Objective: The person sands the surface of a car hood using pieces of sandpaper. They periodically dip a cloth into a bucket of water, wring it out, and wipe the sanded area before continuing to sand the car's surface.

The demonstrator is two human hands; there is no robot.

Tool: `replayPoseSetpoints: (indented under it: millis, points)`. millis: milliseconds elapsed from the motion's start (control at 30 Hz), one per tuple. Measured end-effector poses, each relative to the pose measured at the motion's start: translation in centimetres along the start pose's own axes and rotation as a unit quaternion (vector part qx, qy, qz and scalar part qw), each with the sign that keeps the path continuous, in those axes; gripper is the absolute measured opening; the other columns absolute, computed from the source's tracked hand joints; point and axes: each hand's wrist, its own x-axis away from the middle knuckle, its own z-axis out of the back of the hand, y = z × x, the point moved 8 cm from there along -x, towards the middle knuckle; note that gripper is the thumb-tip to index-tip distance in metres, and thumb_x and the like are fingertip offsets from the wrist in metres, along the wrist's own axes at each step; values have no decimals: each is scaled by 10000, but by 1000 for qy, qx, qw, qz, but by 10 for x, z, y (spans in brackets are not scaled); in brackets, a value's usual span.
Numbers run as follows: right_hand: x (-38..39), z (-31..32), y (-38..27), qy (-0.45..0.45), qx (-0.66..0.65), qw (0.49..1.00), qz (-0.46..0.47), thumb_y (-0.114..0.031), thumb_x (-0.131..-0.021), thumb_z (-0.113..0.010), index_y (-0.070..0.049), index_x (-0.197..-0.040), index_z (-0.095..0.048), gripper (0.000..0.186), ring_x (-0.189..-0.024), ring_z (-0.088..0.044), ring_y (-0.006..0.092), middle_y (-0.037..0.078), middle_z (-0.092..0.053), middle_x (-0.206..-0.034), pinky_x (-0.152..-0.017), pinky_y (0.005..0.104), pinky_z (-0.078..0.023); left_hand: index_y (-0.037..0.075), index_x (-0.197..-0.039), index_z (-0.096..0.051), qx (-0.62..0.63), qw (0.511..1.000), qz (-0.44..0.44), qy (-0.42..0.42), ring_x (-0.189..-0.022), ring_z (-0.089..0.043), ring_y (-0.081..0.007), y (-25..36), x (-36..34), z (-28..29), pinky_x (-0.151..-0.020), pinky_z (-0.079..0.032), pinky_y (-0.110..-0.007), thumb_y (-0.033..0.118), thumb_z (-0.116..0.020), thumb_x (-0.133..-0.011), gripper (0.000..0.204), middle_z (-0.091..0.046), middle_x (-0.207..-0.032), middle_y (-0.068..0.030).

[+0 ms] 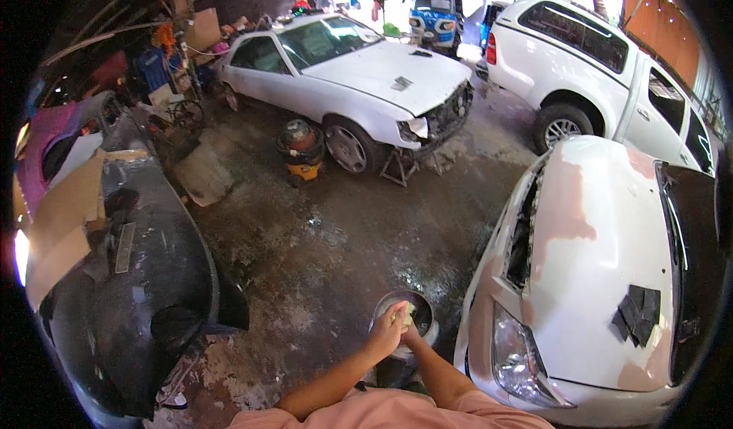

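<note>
My left hand (389,326) and my right hand (409,330) are together, closed around a pale yellow cloth or sponge (405,310). Both are over an open bucket (431,326) with a pale outside and a dark inside, near my body at the bottom middle. Just to the right is a white car front (580,261) with pinkish filler patches, a headlight (513,353) and dark sheets (637,314) lying on the bonnet.
A dark bumper (153,276) with cardboard (72,223) fills the left. Ahead stand a white car (359,93) on a stand, an orange-and-black shop vacuum (301,166), a white pickup (580,78) and a blue vehicle (431,20). Wet concrete floor (328,238) lies between.
</note>
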Motion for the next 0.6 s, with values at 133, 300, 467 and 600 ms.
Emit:
replayPoseSetpoints:
  millis: [133,300,467,600]
  points:
    - [5,9,42,77,-351,915,-182,-125,-1000,-632,-120,-1449,-562,455,-1300,-606,200,57,-644,-1411,-1064,370,-485,70,-1437,-571,45,997,60,8,-1260,-615,-275,1,4,6,-982,-619,-437,371,-511,-1123,440,-602,-1363,-135]
    - [2,51,6,116,93,967,-209,63,-884,-576,-47,-1338,-628,470,-1027,-713,222,98,-731,-1189,-841,413,-562,102,-1514,-490,5,986,166,27,-1251,-623,-282,-97,-42,48,-1004,-573,-469,548,-636,-1020,681,-607,-1372,-118]
    - [0,65,-37,154,-25,968,-199,1,-886,-623,-6,-1318,-611,432,-954,-714,271,155,-735,-1113,-830,427,-554,113,-1550,-418,129,904,336,-230,-1243,-634,-315,-151,-62,-5,-1069,-489,-531,762,-591,-939,907,-584,-1458,-127]
    - [-16,21,-92,154,238,959,-6,-71,-891,-709,-5,-1294,-618,419,-1033,-688,310,177,-714,-1119,-930,427,-529,117,-1362,-638,266,847,423,-182,-1271,-633,-297,-164,-103,-6,-1085,-500,-503,684,-540,-1007,676,-659,-1400,-134]
